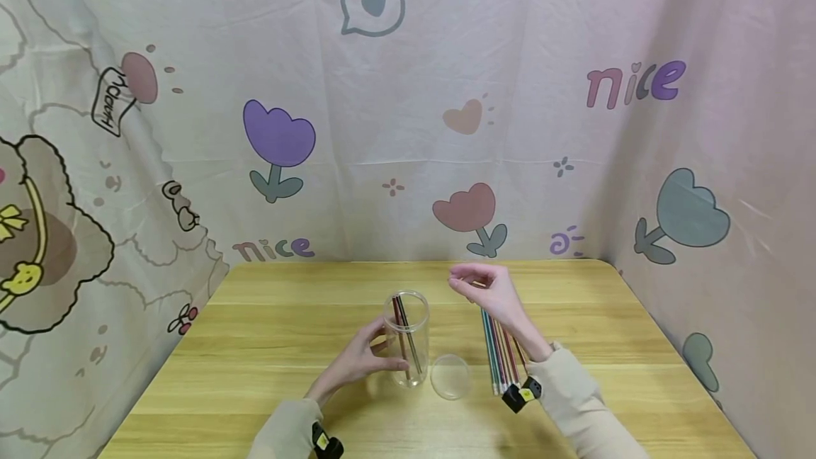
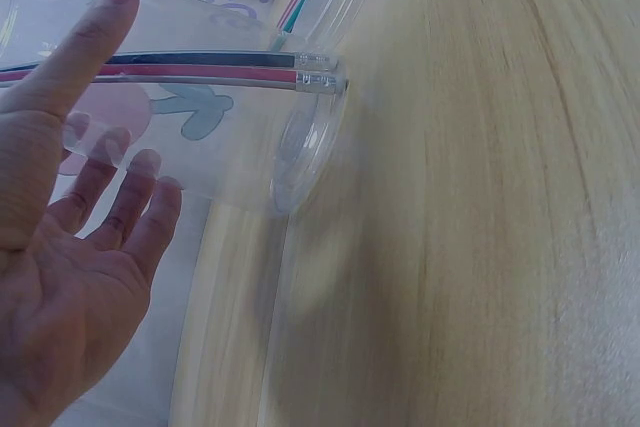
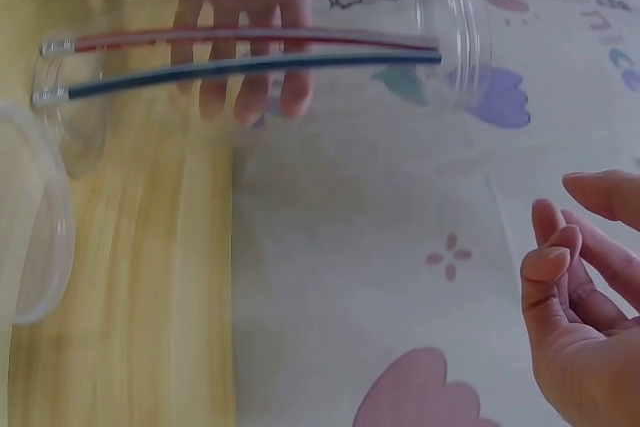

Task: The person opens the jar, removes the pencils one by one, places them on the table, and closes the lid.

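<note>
My left hand [image 1: 357, 367] holds a clear plastic jar [image 1: 422, 356] upright on the table, thumb on the near side and fingers round the far side. Inside lean two pencils, a red one [image 3: 250, 35] and a dark blue one [image 3: 250, 65]. Their metal-banded ends point down at the jar's base. My right hand [image 1: 491, 292] is raised to the right of the jar, fingers loosely bent and thumb apart, with nothing between them. Below the right forearm, a row of coloured pencils [image 1: 497, 353] lies on the table, partly hidden by the wrist.
A round translucent lid [image 1: 450, 377] lies flat just right of the jar, between it and the pencil row. The wooden table [image 1: 287, 303] ends at a patterned cloth [image 1: 382, 218] hanging behind and along both sides.
</note>
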### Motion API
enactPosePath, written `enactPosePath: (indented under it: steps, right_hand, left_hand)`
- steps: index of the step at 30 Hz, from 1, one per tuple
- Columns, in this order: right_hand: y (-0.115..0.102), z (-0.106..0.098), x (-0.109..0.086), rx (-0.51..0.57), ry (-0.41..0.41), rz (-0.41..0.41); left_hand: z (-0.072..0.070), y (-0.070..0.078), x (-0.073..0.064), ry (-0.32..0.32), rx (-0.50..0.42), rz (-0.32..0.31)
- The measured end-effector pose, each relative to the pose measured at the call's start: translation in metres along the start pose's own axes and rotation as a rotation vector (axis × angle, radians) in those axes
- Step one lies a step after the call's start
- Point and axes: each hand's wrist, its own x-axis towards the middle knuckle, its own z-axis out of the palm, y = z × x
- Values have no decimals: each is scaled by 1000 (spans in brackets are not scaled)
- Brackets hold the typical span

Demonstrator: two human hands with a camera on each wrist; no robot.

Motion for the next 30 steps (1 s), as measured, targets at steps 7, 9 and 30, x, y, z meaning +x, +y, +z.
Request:
enactPosePath:
  steps: [7, 9, 30]
  right_hand:
    - [-12, 15, -1, -3, -78, -37]
    - [-15, 19, -1, 7, -94, -31]
    - [-19, 47, 7, -145, -224, -35]
  left_hand:
    - [0, 2, 0, -2, -16, 1]
    - [0, 3, 0, -1, -20, -8]
    - [0, 5, 1, -21, -44, -6]
